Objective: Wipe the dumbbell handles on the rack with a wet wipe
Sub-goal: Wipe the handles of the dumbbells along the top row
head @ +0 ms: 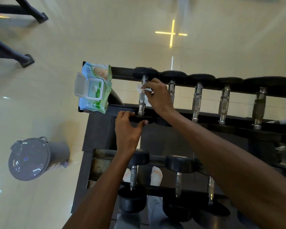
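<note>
At frame centre, right hand [157, 95] pinches a wet wipe [139, 88] against the first dumbbell handle [142, 96]; left hand [128, 128] grips its near head; 5 upper handles apparently remain.

The right hand [157, 95] hides most of the wet wipe [139, 88], apparently bunched.

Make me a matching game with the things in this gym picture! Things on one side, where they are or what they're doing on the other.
Things:
1. wipe
2. wipes pack
3. bin
4. left hand

Places or states:
A. stands on the floor, lid shut
B. lies on the rack's end, lid open
C. grips a dumbbell's near end
D. pinched in the right hand against a handle

Pairs: 1-D, 2-B, 3-A, 4-C
</note>
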Demonstrator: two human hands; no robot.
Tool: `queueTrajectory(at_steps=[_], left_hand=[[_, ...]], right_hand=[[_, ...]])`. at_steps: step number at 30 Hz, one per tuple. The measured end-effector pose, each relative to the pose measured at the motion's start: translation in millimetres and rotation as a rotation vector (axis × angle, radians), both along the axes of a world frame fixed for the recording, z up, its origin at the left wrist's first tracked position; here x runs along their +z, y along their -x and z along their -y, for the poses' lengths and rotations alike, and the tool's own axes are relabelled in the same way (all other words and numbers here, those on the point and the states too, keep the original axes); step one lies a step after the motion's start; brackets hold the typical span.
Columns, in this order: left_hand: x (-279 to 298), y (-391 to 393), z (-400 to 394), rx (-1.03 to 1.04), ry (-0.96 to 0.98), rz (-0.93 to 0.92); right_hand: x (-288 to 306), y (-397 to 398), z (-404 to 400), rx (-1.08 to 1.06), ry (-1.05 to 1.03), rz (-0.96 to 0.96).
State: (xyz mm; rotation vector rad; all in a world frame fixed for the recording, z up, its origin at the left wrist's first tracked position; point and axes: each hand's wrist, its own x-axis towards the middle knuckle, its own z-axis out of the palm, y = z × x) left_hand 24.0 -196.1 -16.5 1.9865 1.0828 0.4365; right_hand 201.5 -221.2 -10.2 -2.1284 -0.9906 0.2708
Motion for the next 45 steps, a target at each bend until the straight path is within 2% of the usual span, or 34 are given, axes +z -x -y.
queueTrajectory(at_steps=[3, 9, 10, 11, 14, 16, 20, 24, 26, 29, 31, 33, 36, 41, 43, 45], left_hand=[[-1.3, 0.3, 0.4, -0.008, -0.004, 0.002], [-0.6, 0.0, -2.1, -0.038, 0.000, -0.011], [0.6, -1.1, -3.0, -0.044, 0.001, -0.011], [0.8, -1.5, -3.9, -0.049, 0.000, -0.011], [4.1, 0.0, -4.8, -0.065, -0.005, -0.010], [4.9, 0.2, -5.9, -0.072, -0.012, -0.014], [3.3, 1.0, -7.3, -0.067, -0.009, -0.026], [0.1, 0.6, -5.0, -0.055, -0.011, -0.008], [-1.3, 1.3, -4.1, -0.060, -0.002, 0.005], [0.1, 3.2, -3.5, -0.102, -0.041, -0.018], [3.3, 3.7, -3.9, -0.165, -0.117, -0.054], [6.6, 1.7, -5.2, -0.273, -0.221, -0.092], [8.0, -10.2, -8.4, -0.535, -0.367, -0.236], [15.6, -49.5, -1.0, -0.829, -0.645, -0.703], [16.0, -62.4, 1.3, -0.872, -0.713, -0.768], [10.5, -62.7, -0.7, -0.854, -0.713, -0.722]], right_hand=[[3.1, -2.5, -12.5, -0.291, -0.070, -0.089], [4.1, 12.6, -29.6, -0.703, -0.271, -0.408], [2.7, 14.5, -30.5, -0.715, -0.261, -0.397], [2.0, 16.9, -30.1, -0.676, -0.242, -0.328], [-0.4, 19.5, -17.6, -0.368, -0.111, -0.077], [-2.9, 12.8, -5.9, -0.237, -0.022, 0.018], [-4.6, 9.2, 12.7, -0.138, 0.066, 0.045], [-4.9, 19.1, 34.3, 0.250, 0.152, 0.042], [-6.1, 20.3, 38.1, 0.349, 0.219, 0.043], [-7.7, 20.6, 36.5, 0.170, 0.164, -0.078], [-7.1, 21.0, 37.4, -0.027, 0.121, -0.190], [-4.7, 18.3, 39.8, -0.134, 0.098, -0.241], [0.9, 7.6, 40.6, -0.184, 0.045, -0.266], [11.2, -10.6, 41.0, -0.175, 0.049, -0.279], [15.3, -17.8, 41.2, -0.165, 0.047, -0.282], [16.0, -23.5, 40.9, -0.156, 0.051, -0.296]])
